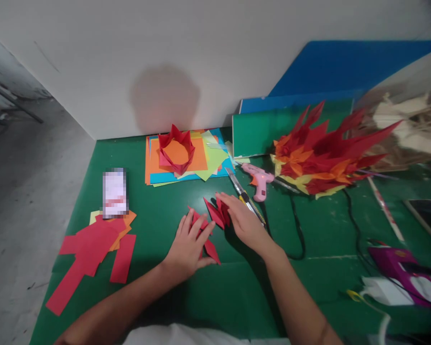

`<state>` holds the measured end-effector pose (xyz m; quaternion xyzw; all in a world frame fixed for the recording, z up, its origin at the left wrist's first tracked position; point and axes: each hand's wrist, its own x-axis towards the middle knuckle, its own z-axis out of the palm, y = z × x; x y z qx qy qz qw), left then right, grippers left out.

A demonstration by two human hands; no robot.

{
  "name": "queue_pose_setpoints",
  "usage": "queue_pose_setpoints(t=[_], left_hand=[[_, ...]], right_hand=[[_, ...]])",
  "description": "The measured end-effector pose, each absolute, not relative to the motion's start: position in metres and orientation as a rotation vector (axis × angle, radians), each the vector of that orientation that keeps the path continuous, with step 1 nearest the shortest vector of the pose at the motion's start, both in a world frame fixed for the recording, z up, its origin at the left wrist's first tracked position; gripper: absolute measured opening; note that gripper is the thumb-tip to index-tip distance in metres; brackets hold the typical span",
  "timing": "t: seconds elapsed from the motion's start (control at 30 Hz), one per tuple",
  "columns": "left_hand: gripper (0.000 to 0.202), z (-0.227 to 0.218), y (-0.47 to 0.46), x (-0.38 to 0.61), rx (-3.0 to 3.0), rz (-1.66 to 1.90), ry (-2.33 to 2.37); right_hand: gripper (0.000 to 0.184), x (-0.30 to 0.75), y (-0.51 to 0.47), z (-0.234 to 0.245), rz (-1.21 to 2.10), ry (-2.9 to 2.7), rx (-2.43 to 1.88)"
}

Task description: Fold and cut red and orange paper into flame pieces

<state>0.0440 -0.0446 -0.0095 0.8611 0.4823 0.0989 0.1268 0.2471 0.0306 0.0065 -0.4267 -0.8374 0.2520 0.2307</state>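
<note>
- Head view: the folded red paper piece (215, 214) lies on the green table (201, 302), near its middle, under both hands.
- Left hand (188, 247): flat, fingers spread wide, pressing on the piece's lower points; it grips nothing.
- Right hand (242, 221): palm down, fingers stretched out over the piece's upper points at 1 o'clock from the left hand; no closed grip shows.
- Handling, as a judgement: the piece looks light, thin and easily creased or torn. It is best taken by its folded edges, not by the sharp tips.
- At 1 o'clock, just beside the right hand, lies a utility knife (242, 192). Beyond it are a pink glue gun (259, 181) and its black cord (299, 235), which runs past the right wrist.
- At 11 o'clock: a stack of coloured paper (208, 160) bearing a red paper crown (176, 149).
- At 9 o'clock: red paper strips (89, 254) and a phone (115, 192).
- At 2 o'clock: a spiky red-orange paper flower (319, 158), well apart.
</note>
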Motion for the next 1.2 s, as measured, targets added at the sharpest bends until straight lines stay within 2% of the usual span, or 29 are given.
queue_pose_setpoints(t=[0.1, 0.23, 0.43, 0.57, 0.73, 0.97, 1.2], left_hand=[[0.099, -0.007, -0.029, 0.047, 2.574, 0.296, 1.347], [0.094, -0.006, -0.017, 0.048, 2.610, 0.293, 1.271], [0.094, -0.005, -0.026, 0.035, 2.488, 0.302, 1.342], [0.094, 0.001, -0.040, 0.026, 2.442, 0.323, 1.449], [0.079, 0.002, -0.051, 0.033, 2.405, 0.369, 1.525], [0.050, -0.001, -0.051, 0.057, 2.410, 0.304, 1.344], [0.030, -0.002, -0.044, 0.076, 2.459, 0.295, 1.196]], right_hand=[[0.055, 0.253, 0.032, 0.002, 0.614, -2.316, -1.238], [0.056, 0.256, 0.029, -0.004, 0.608, -2.475, -1.227], [0.042, 0.251, 0.024, 0.002, 0.571, -2.496, -1.305], [0.052, 0.240, 0.017, -0.003, 0.468, -2.494, -1.369], [0.049, 0.228, 0.015, -0.017, 0.369, -2.541, -1.403], [0.044, 0.226, 0.040, -0.018, 0.391, -2.473, -1.373], [0.033, 0.221, 0.061, -0.018, 0.402, -2.286, -1.374]])
